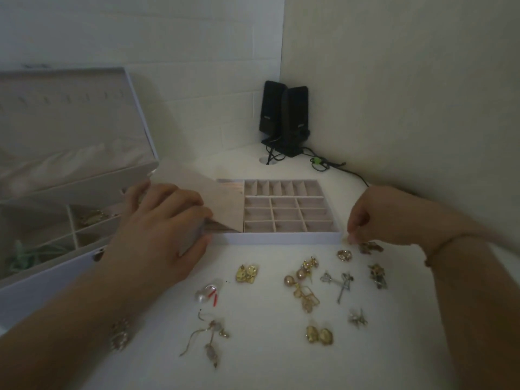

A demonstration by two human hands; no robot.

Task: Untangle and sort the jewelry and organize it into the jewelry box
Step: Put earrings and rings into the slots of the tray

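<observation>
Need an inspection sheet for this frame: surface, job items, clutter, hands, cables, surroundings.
Surface: white table, dimly lit.
Job's things: divided tray, compartments in view bare; open jewelry box at left holding a few pieces; loose earrings in front of the tray, among them a gold pair, a pearl piece and a silver pair.
Clutter: nothing seen.
Hands: left hand rests on the tray's left end, fingers against a pink flap; right hand pinches a small piece at the tray's right front corner.
Cables: black cables run from the speakers along the wall.
Surroundings: two black speakers in the corner, pale walls.
</observation>
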